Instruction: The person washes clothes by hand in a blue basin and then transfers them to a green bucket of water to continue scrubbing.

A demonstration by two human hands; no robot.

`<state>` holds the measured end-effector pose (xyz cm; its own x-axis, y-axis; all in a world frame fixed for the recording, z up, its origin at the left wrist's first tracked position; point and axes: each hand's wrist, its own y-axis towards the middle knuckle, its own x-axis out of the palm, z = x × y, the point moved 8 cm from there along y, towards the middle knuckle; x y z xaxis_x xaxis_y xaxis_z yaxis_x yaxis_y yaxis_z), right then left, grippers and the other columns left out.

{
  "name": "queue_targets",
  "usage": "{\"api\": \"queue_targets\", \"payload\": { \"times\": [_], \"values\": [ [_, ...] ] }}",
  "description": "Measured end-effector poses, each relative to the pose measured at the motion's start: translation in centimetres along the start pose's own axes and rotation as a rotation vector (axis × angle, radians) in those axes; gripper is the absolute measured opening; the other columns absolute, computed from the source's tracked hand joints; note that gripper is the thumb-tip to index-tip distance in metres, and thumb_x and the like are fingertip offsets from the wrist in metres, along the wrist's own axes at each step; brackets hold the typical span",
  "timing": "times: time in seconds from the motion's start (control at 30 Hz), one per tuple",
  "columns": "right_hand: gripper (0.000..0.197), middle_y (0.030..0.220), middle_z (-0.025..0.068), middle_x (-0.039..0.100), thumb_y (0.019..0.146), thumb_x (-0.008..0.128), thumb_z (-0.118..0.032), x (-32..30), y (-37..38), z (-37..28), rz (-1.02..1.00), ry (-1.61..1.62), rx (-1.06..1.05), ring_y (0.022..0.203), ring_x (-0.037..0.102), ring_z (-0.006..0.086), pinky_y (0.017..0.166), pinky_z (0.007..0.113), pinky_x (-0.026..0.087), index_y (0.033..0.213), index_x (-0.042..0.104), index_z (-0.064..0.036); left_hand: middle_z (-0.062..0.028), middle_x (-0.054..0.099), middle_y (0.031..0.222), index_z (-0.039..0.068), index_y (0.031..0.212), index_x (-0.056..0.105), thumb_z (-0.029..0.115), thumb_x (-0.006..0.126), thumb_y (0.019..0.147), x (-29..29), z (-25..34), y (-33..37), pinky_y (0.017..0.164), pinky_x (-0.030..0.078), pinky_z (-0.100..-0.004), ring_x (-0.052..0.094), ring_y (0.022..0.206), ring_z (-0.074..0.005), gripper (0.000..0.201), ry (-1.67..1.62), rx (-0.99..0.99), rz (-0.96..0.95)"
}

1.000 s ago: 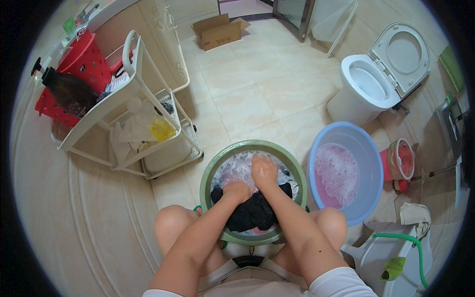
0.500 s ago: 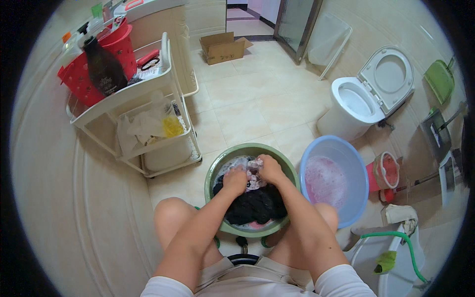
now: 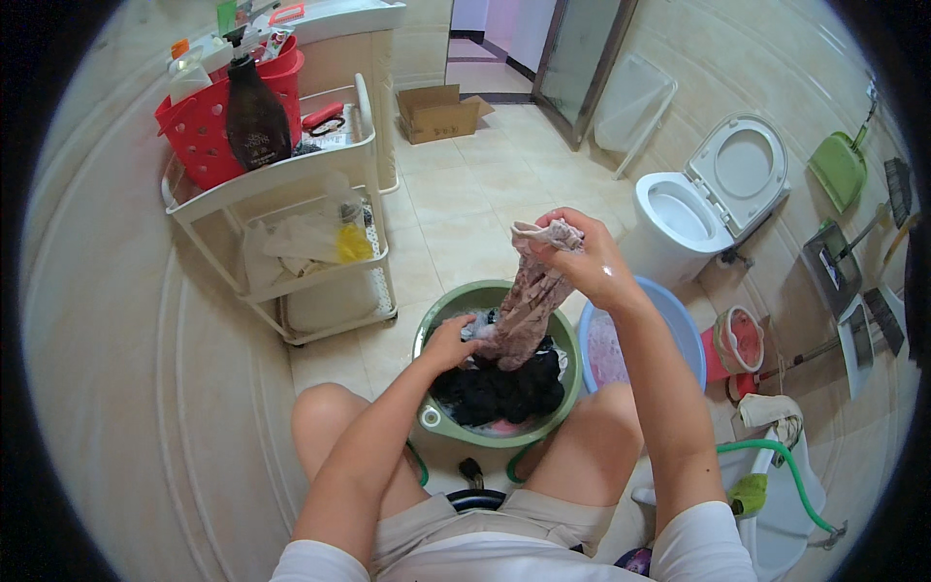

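My right hand (image 3: 587,257), raised above the green basin (image 3: 572,388), grips the bunched top of a wet, pinkish garment with a dark pattern (image 3: 531,296). The garment hangs down at a slant into the basin, and its lower part rests on the black clothes (image 3: 499,393). At the basin's left side, my left hand (image 3: 452,344) is curled at the garment's lower end, thumb and fingers around the wet cloth. Some of its fingertips are hard to make out against the suds. Soapy water shows around the clothes.
A blue basin (image 3: 693,335) of pinkish, foamy water stands right of the green one. On the left is a white shelf cart (image 3: 276,189) with a red basket (image 3: 199,126). A toilet (image 3: 684,218), a red bin (image 3: 732,344) and a green hose (image 3: 795,475) are on the right.
My right hand has lifted the patterned garment up out of the basin, toward the upper right. My left hand has stayed low, shifting slightly left. The view has shifted a little.
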<state>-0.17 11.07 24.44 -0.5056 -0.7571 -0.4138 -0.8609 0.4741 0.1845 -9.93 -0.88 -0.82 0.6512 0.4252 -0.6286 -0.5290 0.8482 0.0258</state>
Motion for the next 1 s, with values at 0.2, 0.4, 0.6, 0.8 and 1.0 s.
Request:
{"api": "queue_targets", "payload": {
  "times": [0.2,0.4,0.6,0.8,1.0],
  "values": [
    [0.018,0.081,0.0031,0.062,0.077,0.067,-0.007,-0.4,0.1,-3.5,0.136,0.078,-0.132,0.076,0.056,0.0093,0.07,0.025,0.046,0.092,0.059,-0.0006,-0.0111,0.063,0.11,0.003,0.116,0.059,0.024,0.07,0.08,0.2,0.8,0.2,0.086,0.046,-0.0329,0.059,0.1,-0.0206,0.043,-0.226,0.015,-0.086],
    [0.019,0.077,-0.0005,0.059,0.078,0.069,-0.01,-1.0,-0.1,-0.3,0.254,0.267,-0.18,0.071,0.053,0.0072,0.065,0.022,0.044,0.091,0.059,-0.0007,-0.0009,0.057,0.074,0.001,0.087,0.057,0.024,0.065,0.084,-0.1,0.4,0.2,0.065,0.042,-0.0262,0.05,0.071,-0.0096,0.024,-0.388,-0.087,-0.11],
    [0.02,0.079,0.0004,0.06,0.078,0.069,-0.011,2.4,-1.2,11.2,0.276,0.292,0.035,0.069,0.053,0.0072,0.062,0.023,0.044,0.092,0.059,-0.0006,-0.0145,0.061,0.078,0.003,0.09,0.056,0.032,0.061,0.085,-4.2,-1.1,0.5,0.065,0.045,-0.0346,0.058,0.071,-0.0249,0.03,-0.378,-0.143,0.308],
    [0.03,0.092,0.0094,0.063,0.078,0.067,-0.014,5.5,-2.8,23.4,0.305,0.079,0.059,0.086,0.059,0.0198,0.076,0.032,0.047,0.104,0.06,-0.002,-0.018,0.062,0.087,0.003,0.095,0.058,0.021,0.054,0.086,-3.6,2.1,0.4,0.077,0.046,-0.0427,0.059,0.085,-0.0356,0.021,-0.116,-0.087,0.343],
    [0.031,0.103,0.019,0.061,0.076,0.064,-0.014,8.9,-3.5,25.7,0.13,-0.295,0.087,0.099,0.056,0.0365,0.087,0.04,0.045,0.107,0.063,-0.0055,-0.0172,0.043,0.134,0.007,0.131,0.043,0.029,0.057,0.086,2.1,2.4,0.7,0.104,0.031,-0.0454,0.036,0.128,-0.0332,0.052,0.514,0.095,0.078]
  ]
}}
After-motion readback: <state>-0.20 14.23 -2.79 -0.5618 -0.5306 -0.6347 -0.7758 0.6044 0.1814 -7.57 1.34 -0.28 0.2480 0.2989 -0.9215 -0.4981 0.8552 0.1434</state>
